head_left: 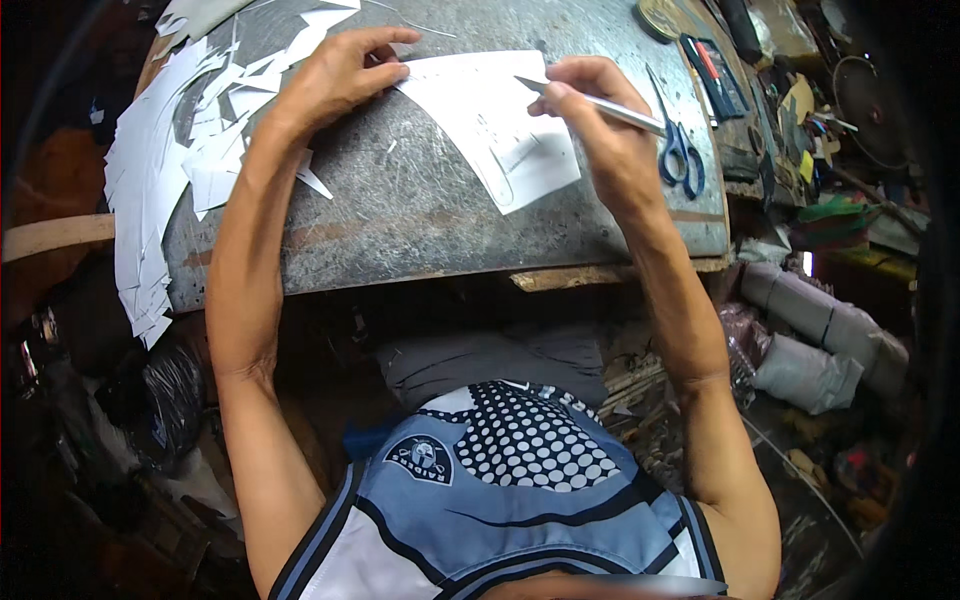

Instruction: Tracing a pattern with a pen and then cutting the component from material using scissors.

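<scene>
A white paper piece (475,105) with pencil-like lines and a curved left edge lies flat on the scratched metal tabletop (370,220). My left hand (345,78) rests at its upper left corner, thumb touching that corner and index finger stretched out apart from it. In my right hand (612,125) is a slim knife (635,117) with a pale handle, gripped between thumb and fingers. Its dark pointed blade angles left over the upper right part of the paper; whether the tip touches is unclear. Blue-handled scissors (682,160) lie just right of my right hand.
White paper offcuts (165,170) pile along the table's left side, some hanging over the edge. A round tin (658,18) and a dark tray (713,75) with a red-and-white tool sit at the far right. Wrapped bundles (815,335) lie below, to the right.
</scene>
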Tool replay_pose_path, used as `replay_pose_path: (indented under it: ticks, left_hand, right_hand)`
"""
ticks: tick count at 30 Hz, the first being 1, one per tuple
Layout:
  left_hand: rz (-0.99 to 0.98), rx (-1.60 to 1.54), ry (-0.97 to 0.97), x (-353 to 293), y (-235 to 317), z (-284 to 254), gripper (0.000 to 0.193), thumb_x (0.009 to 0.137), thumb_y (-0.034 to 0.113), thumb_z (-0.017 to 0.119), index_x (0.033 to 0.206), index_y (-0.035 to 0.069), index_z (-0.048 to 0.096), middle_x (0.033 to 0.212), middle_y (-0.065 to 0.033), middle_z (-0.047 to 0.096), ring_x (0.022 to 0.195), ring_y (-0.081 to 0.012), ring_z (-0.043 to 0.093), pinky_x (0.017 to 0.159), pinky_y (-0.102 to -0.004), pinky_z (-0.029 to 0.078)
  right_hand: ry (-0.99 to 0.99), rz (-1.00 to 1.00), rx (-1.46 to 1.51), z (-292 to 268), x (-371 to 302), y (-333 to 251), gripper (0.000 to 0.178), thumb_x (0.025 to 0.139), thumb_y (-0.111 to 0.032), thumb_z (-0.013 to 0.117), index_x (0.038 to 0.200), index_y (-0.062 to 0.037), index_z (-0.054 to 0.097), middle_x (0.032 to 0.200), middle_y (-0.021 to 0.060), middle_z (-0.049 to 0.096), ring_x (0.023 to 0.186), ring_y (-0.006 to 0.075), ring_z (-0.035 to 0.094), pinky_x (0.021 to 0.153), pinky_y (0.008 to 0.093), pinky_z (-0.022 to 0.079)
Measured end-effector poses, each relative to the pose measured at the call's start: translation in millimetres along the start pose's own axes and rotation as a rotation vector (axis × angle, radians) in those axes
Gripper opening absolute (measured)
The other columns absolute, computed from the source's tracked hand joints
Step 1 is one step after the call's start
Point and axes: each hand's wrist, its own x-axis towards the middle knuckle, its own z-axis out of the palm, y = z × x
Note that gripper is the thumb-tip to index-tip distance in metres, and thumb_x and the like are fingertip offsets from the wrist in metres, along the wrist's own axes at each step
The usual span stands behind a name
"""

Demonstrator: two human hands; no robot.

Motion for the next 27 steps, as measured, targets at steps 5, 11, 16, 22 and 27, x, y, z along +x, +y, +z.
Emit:
replay_pose_path:
  ticks: [5,11,16,22,27]
  left_hand:
    - [0.065,0.214,-0.015,4,8,1,0.037,0.089,0.024,0.07,0.124,0.015,0.068,0.108,-0.0109,0.069,0.095,-0.0227,0.067,0.086,-0.0321,0.054]
    - [0.298,0.33,0.178,3,-25,4,0.029,0.087,0.027,0.07,0.113,0.016,0.072,0.141,-0.0115,0.054,0.14,-0.0315,0.04,0.115,-0.0458,0.033]
    - [0.228,0.217,0.121,5,-35,6,0.024,0.087,0.03,0.07,0.107,0.017,0.074,0.145,-0.0115,0.051,0.143,-0.0334,0.035,0.117,-0.0488,0.029]
    - [0.224,0.207,0.128,7,-35,8,0.022,0.087,0.029,0.07,0.103,0.015,0.075,0.144,-0.0115,0.052,0.142,-0.0332,0.036,0.116,-0.0482,0.031]
    - [0.238,0.182,0.135,7,-38,8,0.021,0.086,0.03,0.071,0.101,0.015,0.075,0.142,-0.0107,0.054,0.139,-0.0318,0.041,0.113,-0.0473,0.036]
  right_hand:
    - [-0.189,0.016,-0.129,26,33,20,0.023,0.091,-0.019,0.065,0.107,-0.002,0.067,0.091,0.0072,0.069,0.082,0.012,0.065,0.073,0.0243,0.052]
    - [-0.245,-0.007,-0.204,46,52,38,0.025,0.09,-0.023,0.066,0.104,-0.0028,0.069,0.089,0.0068,0.07,0.079,0.0128,0.066,0.07,0.0271,0.054]
    - [-0.249,-0.03,-0.203,49,59,46,0.026,0.089,-0.025,0.067,0.101,-0.0024,0.071,0.085,0.0068,0.071,0.073,0.0119,0.065,0.065,0.0263,0.052]
    - [-0.252,0.024,-0.2,50,62,48,0.023,0.089,-0.024,0.066,0.098,-0.0027,0.072,0.076,0.0048,0.069,0.067,0.0087,0.062,0.059,0.0247,0.049]
    - [-0.244,0.015,-0.203,53,62,49,0.023,0.089,-0.024,0.067,0.097,-0.003,0.073,0.074,0.0049,0.069,0.066,0.0094,0.062,0.057,0.0244,0.049]
